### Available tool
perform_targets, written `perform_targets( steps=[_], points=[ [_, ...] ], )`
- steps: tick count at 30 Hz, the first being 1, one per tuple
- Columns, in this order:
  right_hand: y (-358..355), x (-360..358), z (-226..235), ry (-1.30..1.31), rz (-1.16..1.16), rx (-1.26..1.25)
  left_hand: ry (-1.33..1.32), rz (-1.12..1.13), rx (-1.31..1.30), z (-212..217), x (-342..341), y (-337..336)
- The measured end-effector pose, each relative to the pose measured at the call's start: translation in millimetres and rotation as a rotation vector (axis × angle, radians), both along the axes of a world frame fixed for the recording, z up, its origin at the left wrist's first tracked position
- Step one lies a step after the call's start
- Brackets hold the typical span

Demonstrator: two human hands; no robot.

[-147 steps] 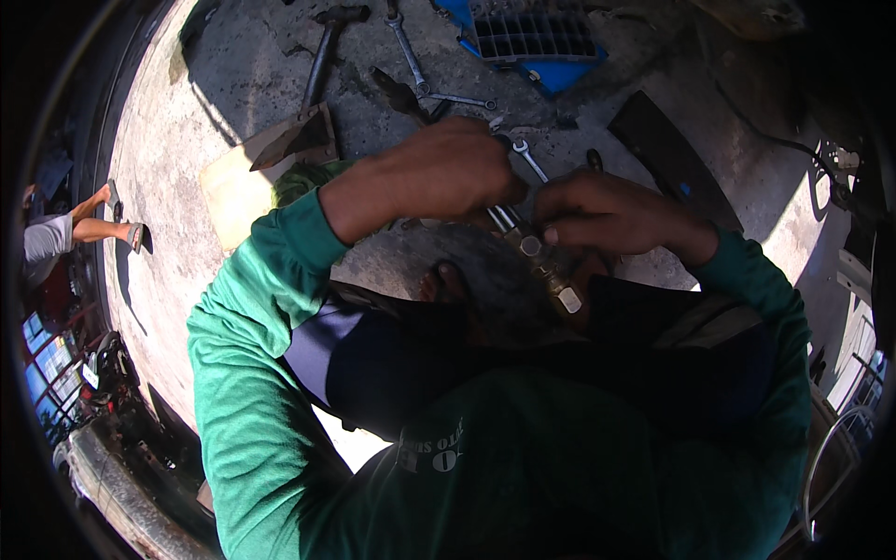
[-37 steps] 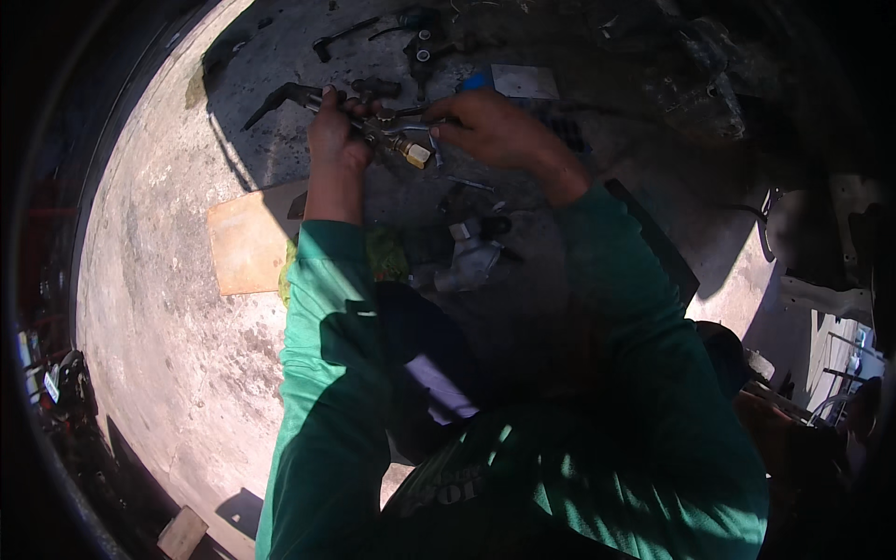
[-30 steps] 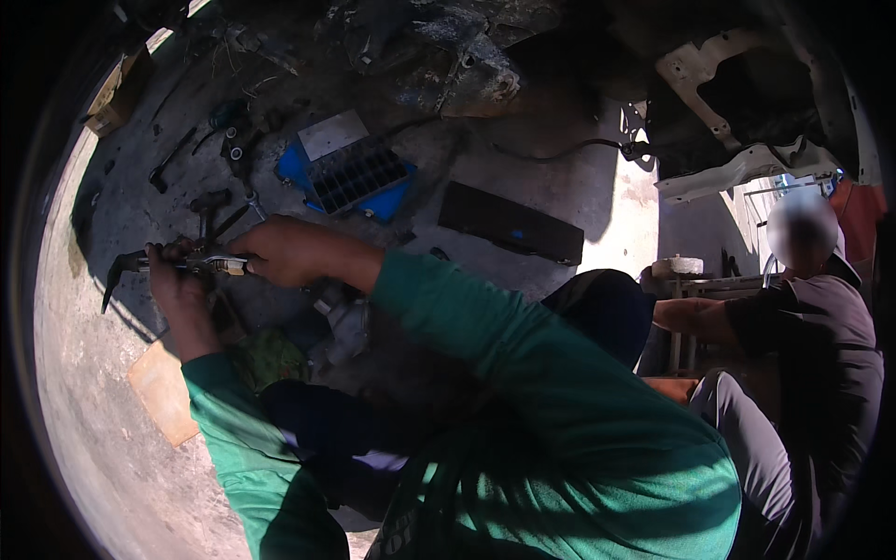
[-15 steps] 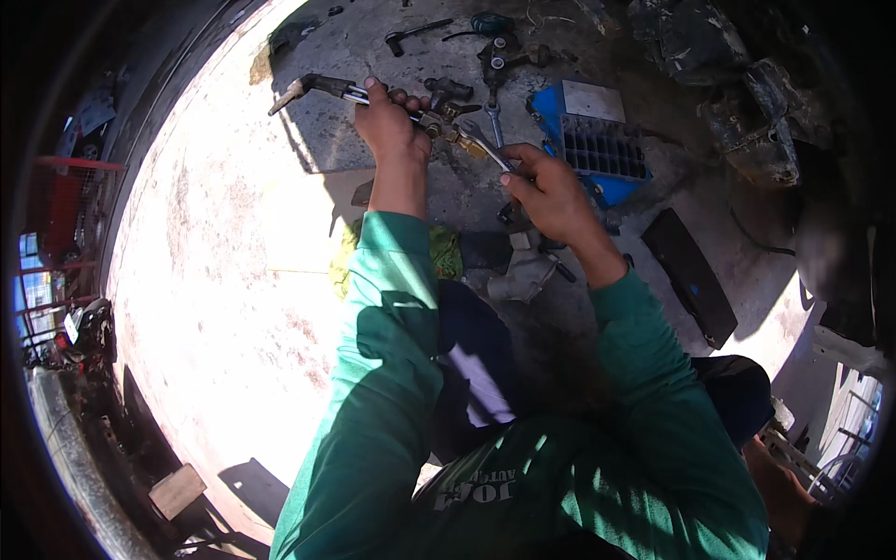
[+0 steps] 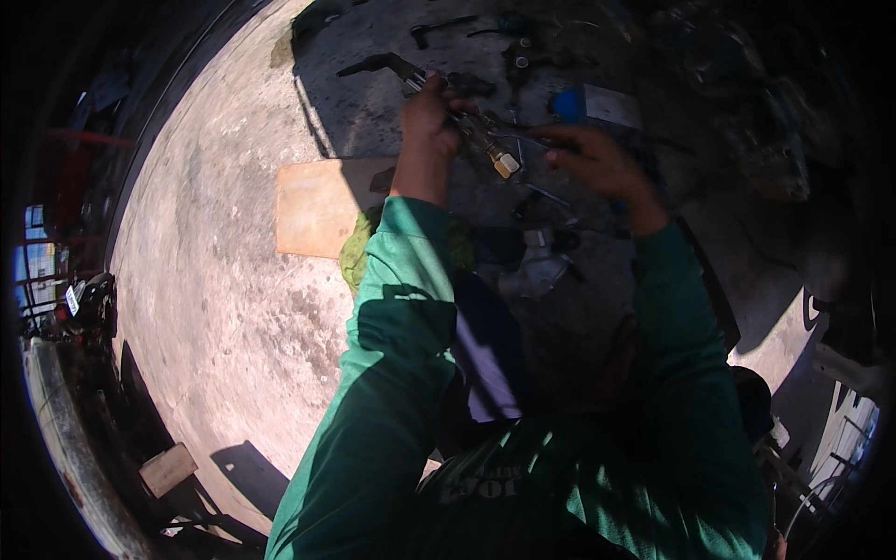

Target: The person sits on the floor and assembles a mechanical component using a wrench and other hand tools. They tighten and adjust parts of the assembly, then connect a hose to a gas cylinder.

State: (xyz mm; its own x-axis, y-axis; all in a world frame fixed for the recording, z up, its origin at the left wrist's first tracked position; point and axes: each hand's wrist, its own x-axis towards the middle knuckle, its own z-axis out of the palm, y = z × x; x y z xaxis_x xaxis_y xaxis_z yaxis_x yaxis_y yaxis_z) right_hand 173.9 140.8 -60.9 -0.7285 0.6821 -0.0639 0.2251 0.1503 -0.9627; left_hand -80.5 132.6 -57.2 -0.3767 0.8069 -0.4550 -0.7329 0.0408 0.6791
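My left hand (image 5: 431, 126) is closed around a gas torch (image 5: 478, 138) with metal tubes. Its dark angled head sticks out at the far left, past my fingers. A brass hex nut (image 5: 506, 166) shows at the torch's near end. My right hand (image 5: 597, 159) is closed on a metal wrench (image 5: 528, 140) beside the brass fittings. Shade hides whether the wrench touches them. Both hands are held above the concrete floor.
A tan board (image 5: 317, 207) and a yellow-green cloth (image 5: 355, 254) lie left of my left forearm. A grey metal part (image 5: 539, 266) sits between my arms. Beyond my right hand is a blue case with a pale panel (image 5: 612, 105). Dark tools lie at the far side.
Both hands have shifted to the right in the picture, the torch with the left one. The brass nut now shows clearly, and the wrench has swung flatter. The picture is darker.
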Motion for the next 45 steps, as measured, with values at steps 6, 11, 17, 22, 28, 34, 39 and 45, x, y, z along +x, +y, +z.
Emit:
perform_targets(
  steps=[6, 11, 17, 22, 28, 34, 39, 45],
  points=[
    [5.8, -4.4, -9.3, 0.018, -0.008, 0.035, -0.049, -0.126, 0.01, -10.6, -9.3, 0.5],
    [8.3, -9.0, -7.4, -0.012, 0.033, 0.047, -0.083, -0.18, -0.019, -18.5, -8.4, 5.6],
    [-33.9, -22.9, -18.1, -0.069, -0.159, -0.014, 0.017, 0.068, 0.032, -18.5, 2.0, 7.8],
    [-85.7, -75.5, -16.3, -0.024, -0.438, -0.156, 0.482, 0.296, 0.125, -15.6, 8.8, 10.0],
    [-67.4, -45.0, -4.2, -0.11, -0.338, -0.071, 0.382, 0.318, 0.197, -1.1, -4.3, 1.1],
    [-27.2, -23.4, -9.8, 0.001, -0.164, -0.045, 0.089, 0.147, 0.129, 0.8, -8.9, 0.6],
    [1.5, -11.0, -3.8, 0.021, 0.025, -0.049, -0.032, 0.051, 0.134, -2.7, -14.7, 0.3],
    [18.2, -10.2, -3.9, -0.038, 0.059, 0.147, -0.065, -0.048, 0.062, 6.2, -6.8, -1.6]
  ],
)
